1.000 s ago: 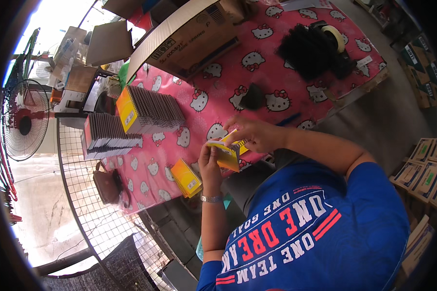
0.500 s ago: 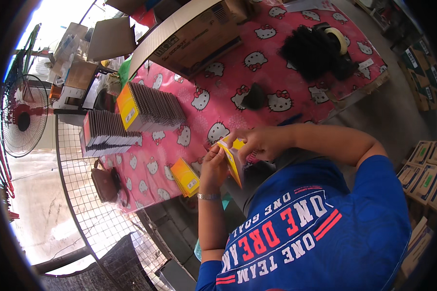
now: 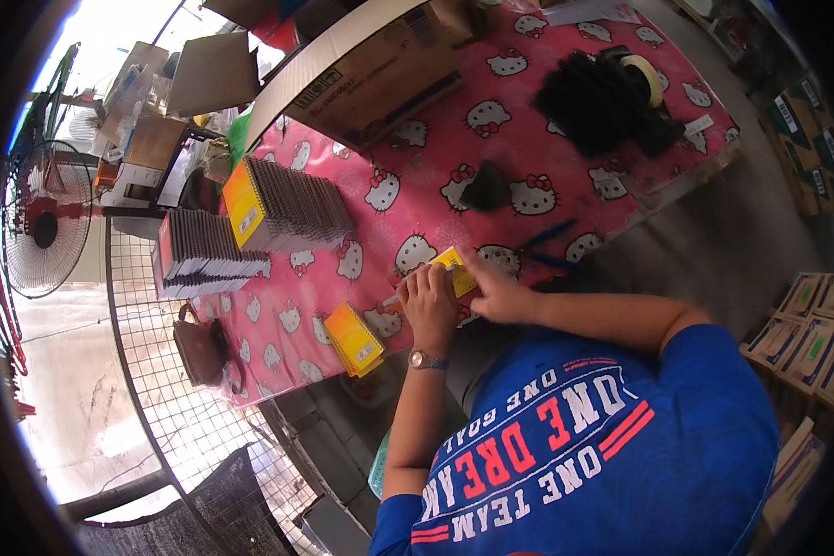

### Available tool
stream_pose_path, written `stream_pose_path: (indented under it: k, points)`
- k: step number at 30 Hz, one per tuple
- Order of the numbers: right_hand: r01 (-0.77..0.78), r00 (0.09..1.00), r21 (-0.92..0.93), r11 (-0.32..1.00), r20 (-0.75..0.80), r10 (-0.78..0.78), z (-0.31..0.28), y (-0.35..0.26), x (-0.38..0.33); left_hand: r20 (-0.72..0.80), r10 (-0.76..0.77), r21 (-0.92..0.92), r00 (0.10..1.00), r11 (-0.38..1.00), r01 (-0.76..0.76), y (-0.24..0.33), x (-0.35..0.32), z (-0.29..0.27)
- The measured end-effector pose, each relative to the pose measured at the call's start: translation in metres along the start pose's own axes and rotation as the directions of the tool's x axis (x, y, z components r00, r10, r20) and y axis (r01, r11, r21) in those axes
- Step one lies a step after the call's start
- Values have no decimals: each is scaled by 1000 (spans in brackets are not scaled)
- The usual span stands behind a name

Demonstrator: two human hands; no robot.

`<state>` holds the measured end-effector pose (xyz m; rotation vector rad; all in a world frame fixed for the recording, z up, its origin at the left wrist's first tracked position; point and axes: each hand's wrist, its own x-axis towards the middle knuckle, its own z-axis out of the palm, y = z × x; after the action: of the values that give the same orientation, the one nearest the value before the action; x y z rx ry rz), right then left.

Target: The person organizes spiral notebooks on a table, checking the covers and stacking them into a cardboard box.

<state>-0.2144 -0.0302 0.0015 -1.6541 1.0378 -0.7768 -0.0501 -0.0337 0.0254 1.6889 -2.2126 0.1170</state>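
A small yellow notebook (image 3: 456, 276) lies at the table's near edge, partly covered by my hands. My left hand (image 3: 427, 301), with a watch on its wrist, has its bent fingers closed over the notebook's left side. My right hand (image 3: 502, 292) is against the right edge of the same notebook; motion smears its fingers, so their grip is unclear. To the left of my hands, yellow-orange spiral notebooks (image 3: 352, 338) lie at the table edge. Blue-handled pliers (image 3: 550, 246) rest just beyond my right hand.
Two tall stacks of spiral notebooks, one yellow-covered (image 3: 292, 206) and one greyish (image 3: 208, 252), stand at left on the pink patterned tablecloth (image 3: 380, 222). Farther back are a cardboard box (image 3: 380, 88), a dark cone-shaped object (image 3: 485, 187), a black fuzzy bundle (image 3: 579, 102) and a tape roll (image 3: 647, 79).
Both hands have brought the yellow notebook from a raised, tilted position down to the table edge. My left hand has turned over on top of it. The pliers have come into fuller view.
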Motion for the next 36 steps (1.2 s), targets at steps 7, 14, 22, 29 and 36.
stream_pose_path:
  k: [7,14,22,29,36]
  points:
    - [111,977,33,993,178,-115,-46,-1,37,-1,-6,-18,1000,1000,6,-1,-1,-1]
    - [241,954,-104,965,206,-216,-71,-18,51,10,31,-38,999,999,-31,-6,-3,-2]
    - [478,878,-194,857,116,-464,-62,-16,52,23,35,-116,999,993,-32,-5,-7,-5]
    - [614,789,-255,747,208,-578,-62,-12,45,2,48,-139,999,989,-48,-4,-5,-5]
    - [157,945,-199,967,315,-89,-65,-23,36,0,44,-120,999,992,-44,3,-10,-6]
